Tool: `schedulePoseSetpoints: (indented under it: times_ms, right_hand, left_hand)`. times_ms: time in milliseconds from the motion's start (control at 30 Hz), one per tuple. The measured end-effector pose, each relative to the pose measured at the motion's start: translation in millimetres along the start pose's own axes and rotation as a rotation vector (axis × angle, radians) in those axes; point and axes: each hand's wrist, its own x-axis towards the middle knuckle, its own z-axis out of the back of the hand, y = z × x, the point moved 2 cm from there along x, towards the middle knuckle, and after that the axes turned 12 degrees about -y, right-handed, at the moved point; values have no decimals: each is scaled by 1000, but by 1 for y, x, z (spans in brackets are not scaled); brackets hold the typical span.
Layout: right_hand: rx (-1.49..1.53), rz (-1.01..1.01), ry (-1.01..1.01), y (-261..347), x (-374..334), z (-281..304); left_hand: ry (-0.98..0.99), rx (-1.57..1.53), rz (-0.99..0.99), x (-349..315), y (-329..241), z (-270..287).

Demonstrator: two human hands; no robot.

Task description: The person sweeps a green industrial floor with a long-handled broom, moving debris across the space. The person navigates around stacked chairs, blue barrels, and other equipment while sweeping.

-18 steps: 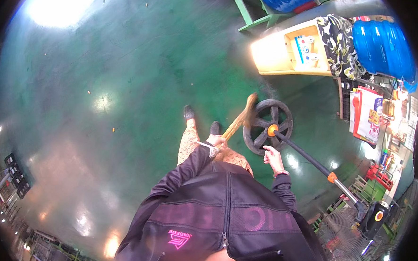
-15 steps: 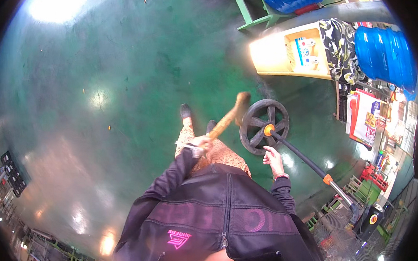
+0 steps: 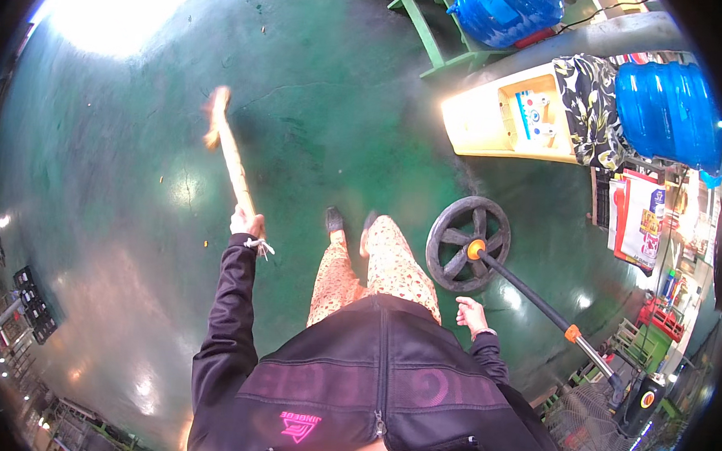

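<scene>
My left hand is closed round the handle of a straw-coloured broom, with a pale band at the wrist. The broom reaches forward and slightly left over the green floor, its head blurred by motion. Whether the broom's head touches the floor I cannot tell. Near my right hip, my right hand hangs with loosely bent fingers and nothing visible in it. Closest to that hand is the round dark base of a standing fan, which it does not appear to touch.
The fan's pole slants to the lower right toward its caged head. A cream plastic bin and blue water jugs stand at the far right. A green metal frame is ahead. Small bits of debris lie left.
My left hand has swung the broom from in front of my legs out to the left. My right hand has moved slightly down in view.
</scene>
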Motion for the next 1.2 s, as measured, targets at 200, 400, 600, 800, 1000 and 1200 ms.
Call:
schedulePoseSetpoints:
  times_ms: [200, 400, 600, 800, 1000, 1200]
  right_hand:
    - [-133, -69, 53, 34, 14, -16]
    - [-43, 46, 26, 129, 54, 10]
    - [178, 46, -137, 186, 79, 75]
    - [69, -91, -100, 204, 103, 85]
    - [80, -33, -14, 240, 131, 62]
    - [133, -39, -57, 264, 129, 57]
  left_hand:
    - [487, -350, 196, -78, -100, -37]
    - [941, -574, 554, -105, -201, -219]
    - [1051, -760, 908, -53, -235, -355]
    - [815, -812, 827, 34, -203, -204]
    - [171, -587, 559, 108, -222, -130]
    - [-64, -562, 249, 145, -280, -133]
